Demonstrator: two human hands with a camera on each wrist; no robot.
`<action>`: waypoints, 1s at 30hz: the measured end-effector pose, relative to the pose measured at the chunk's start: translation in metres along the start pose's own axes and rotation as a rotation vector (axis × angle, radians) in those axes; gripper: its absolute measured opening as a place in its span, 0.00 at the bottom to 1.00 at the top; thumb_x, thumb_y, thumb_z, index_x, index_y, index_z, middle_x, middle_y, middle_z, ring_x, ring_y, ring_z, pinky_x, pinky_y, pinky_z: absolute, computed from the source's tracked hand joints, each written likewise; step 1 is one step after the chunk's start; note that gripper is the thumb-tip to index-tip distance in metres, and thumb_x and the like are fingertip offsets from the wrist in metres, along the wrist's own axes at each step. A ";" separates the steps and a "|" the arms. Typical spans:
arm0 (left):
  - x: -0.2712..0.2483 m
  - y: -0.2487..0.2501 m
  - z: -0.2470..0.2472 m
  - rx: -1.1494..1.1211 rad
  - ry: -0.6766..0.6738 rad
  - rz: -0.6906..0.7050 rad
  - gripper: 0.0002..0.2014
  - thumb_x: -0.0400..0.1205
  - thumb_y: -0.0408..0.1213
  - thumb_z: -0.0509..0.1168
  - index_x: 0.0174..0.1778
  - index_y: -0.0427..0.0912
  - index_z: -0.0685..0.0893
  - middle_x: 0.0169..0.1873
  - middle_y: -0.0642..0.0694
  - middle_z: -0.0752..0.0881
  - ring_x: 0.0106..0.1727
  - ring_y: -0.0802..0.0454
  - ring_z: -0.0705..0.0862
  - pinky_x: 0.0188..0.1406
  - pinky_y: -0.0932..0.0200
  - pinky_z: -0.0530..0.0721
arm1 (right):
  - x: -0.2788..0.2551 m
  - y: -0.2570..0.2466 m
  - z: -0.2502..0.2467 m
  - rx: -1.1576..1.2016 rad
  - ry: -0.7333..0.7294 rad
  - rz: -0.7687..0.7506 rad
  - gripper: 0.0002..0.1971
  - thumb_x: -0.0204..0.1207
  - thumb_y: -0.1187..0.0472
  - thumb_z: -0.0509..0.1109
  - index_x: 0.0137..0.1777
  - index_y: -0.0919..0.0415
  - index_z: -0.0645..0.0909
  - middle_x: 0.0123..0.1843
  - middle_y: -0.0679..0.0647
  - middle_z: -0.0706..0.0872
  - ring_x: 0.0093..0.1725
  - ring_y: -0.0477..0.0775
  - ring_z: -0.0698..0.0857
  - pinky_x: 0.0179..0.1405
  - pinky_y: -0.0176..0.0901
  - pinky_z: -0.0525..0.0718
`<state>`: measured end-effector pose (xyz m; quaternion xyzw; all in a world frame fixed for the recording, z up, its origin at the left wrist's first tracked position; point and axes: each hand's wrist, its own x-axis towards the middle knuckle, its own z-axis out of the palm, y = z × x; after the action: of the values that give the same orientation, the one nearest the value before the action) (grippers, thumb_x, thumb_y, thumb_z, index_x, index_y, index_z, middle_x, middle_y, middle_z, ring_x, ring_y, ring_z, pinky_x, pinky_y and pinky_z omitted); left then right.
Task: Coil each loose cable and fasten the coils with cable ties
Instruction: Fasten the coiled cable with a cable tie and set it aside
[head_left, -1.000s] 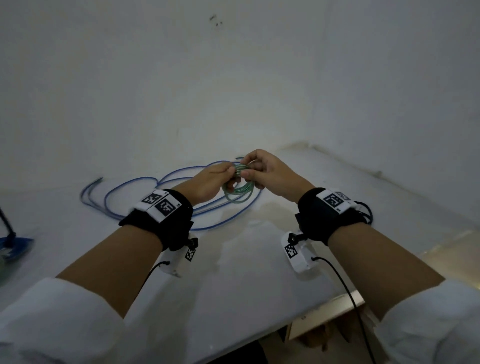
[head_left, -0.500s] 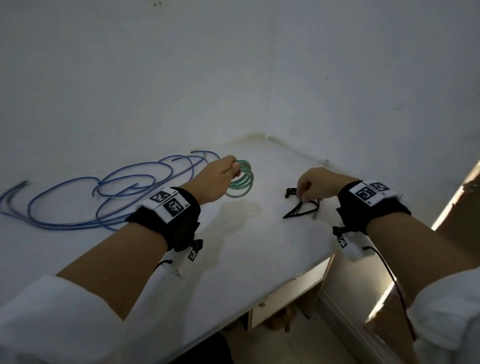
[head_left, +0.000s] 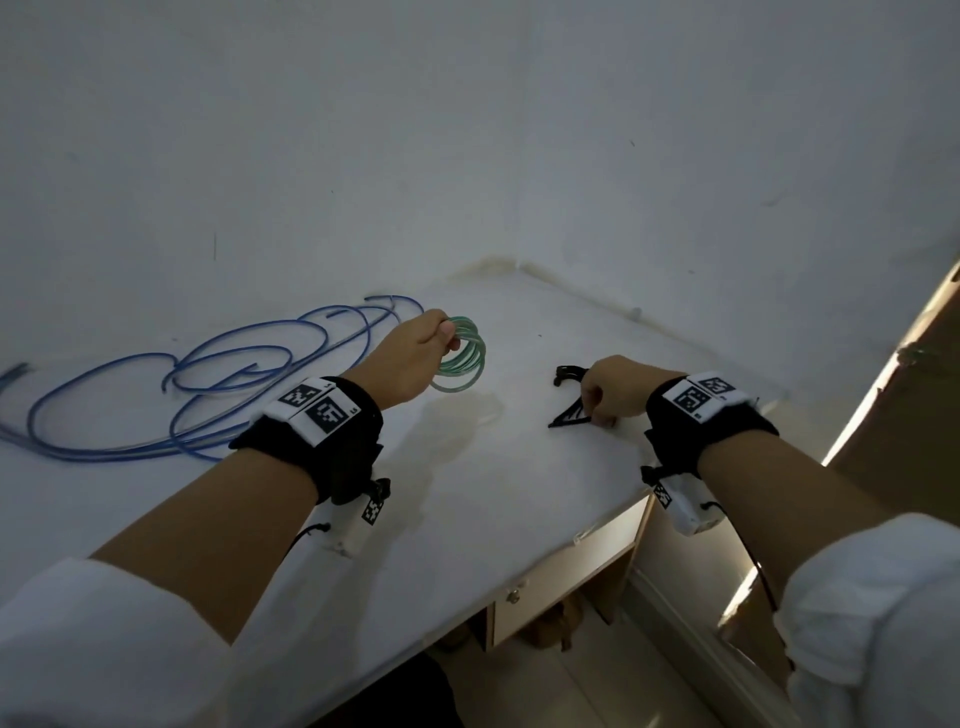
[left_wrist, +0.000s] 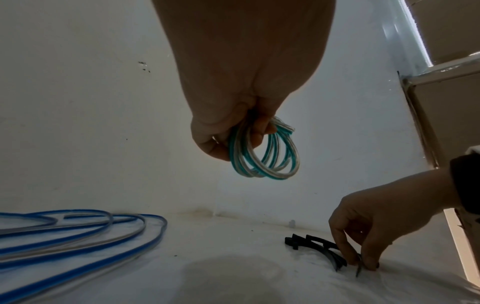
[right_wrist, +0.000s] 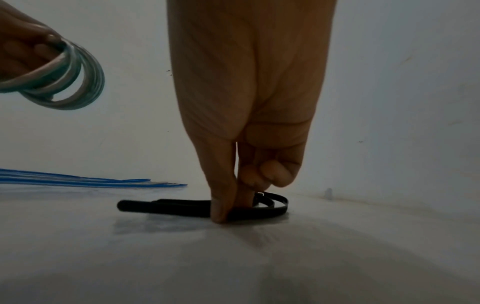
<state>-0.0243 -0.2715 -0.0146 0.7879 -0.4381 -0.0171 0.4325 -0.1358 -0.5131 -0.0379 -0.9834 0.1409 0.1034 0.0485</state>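
White tabletop (head_left: 467, 519) carries everything, and across its left side sprawls the blue cable (head_left: 156, 374), uncoiled and untouched. Smaller, and held clear above the surface, is the green coil (head_left: 462, 358), several loops gathered and clamped between the curled fingers and thumb of the left hand (head_left: 410, 364). Smallest is the bundle of black cable ties (head_left: 569, 410) lying to the right, where the right hand (head_left: 618, 392) comes down with thumb and forefinger pinching at one strap. The step, as I judge it, is to separate a single tie: lifting one end alone should stop the others trailing along, and the left grip must not slacken or the loops may spring apart. From the head view the right fingertips are hidden behind the knuckles; the right wrist view shows the thumb tip (right_wrist: 221, 214) pressed to the table against a strap, and the left wrist view shows the cut ends of the coil (left_wrist: 283, 127) poking past the fingers and the ties' heads (left_wrist: 298, 240) fanned out.
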 end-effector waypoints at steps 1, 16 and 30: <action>0.000 -0.001 -0.001 0.000 0.010 -0.004 0.16 0.88 0.38 0.48 0.35 0.50 0.71 0.39 0.43 0.78 0.37 0.49 0.72 0.45 0.51 0.72 | -0.001 -0.001 -0.001 0.014 0.010 -0.015 0.08 0.73 0.65 0.73 0.52 0.64 0.86 0.50 0.57 0.86 0.47 0.50 0.79 0.41 0.38 0.75; -0.026 -0.018 -0.041 -0.069 0.169 -0.087 0.03 0.87 0.33 0.49 0.49 0.37 0.62 0.33 0.49 0.70 0.31 0.55 0.67 0.31 0.63 0.68 | -0.014 -0.113 -0.052 1.165 -0.025 -0.529 0.04 0.80 0.71 0.63 0.47 0.65 0.79 0.39 0.58 0.86 0.31 0.48 0.84 0.36 0.38 0.86; -0.073 -0.057 -0.127 0.027 0.384 -0.228 0.04 0.86 0.33 0.52 0.48 0.37 0.65 0.37 0.48 0.75 0.36 0.56 0.72 0.39 0.57 0.72 | 0.014 -0.254 -0.041 1.325 0.173 -0.803 0.05 0.77 0.78 0.65 0.48 0.71 0.79 0.46 0.68 0.85 0.44 0.57 0.89 0.54 0.52 0.88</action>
<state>0.0206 -0.1216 -0.0010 0.8268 -0.2559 0.0904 0.4927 -0.0422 -0.2795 0.0154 -0.7294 -0.1903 -0.1049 0.6487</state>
